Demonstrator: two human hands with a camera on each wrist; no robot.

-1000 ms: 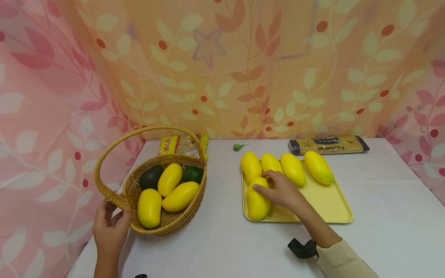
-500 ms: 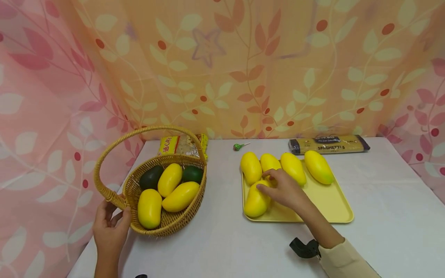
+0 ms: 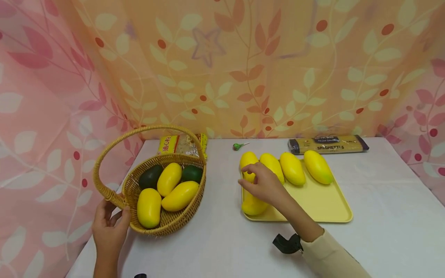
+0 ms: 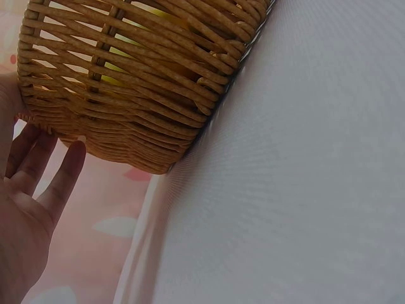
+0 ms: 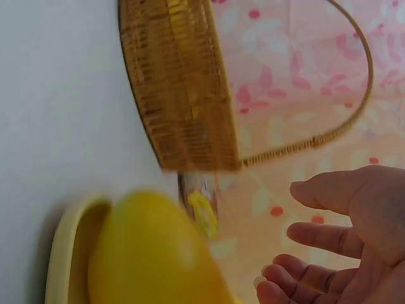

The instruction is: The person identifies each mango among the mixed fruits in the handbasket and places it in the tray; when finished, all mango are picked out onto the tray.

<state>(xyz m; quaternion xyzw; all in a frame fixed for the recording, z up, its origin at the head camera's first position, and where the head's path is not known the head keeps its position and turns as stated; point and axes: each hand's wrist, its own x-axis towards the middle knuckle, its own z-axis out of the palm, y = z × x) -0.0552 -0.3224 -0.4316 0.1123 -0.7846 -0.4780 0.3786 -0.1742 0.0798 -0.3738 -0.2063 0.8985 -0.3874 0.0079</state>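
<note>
My left hand (image 3: 110, 227) holds the wicker basket (image 3: 180, 224) at its left rim, beside the foot of the tall handle; the left wrist view shows its fingers (image 4: 69, 168) against the woven wall. Inside the basket lie several yellow mangoes (image 3: 149, 208) and two dark green oval fruits (image 3: 151, 177). Above the left side of the yellow tray (image 3: 323, 204) hovers my right hand (image 3: 265, 187), fingers parted, with nothing in them. It partly hides a mango (image 3: 254, 206) at the tray's front left corner. Along the tray's back edge lie several more mangoes (image 3: 292, 170).
Behind the basket lies a yellow pasta bag (image 3: 183, 144). A green lollipop (image 3: 238, 146) lies at the back middle, and a spaghetti packet (image 3: 328, 144) behind the tray. White cloth (image 3: 222, 239) covers the table, with patterned curtains (image 3: 222, 69) around it.
My right hand has let go of the front left mango, which now lies more slanted, and has risen and shifted left. The back left mangoes have moved slightly. My left hand stays on the basket.
</note>
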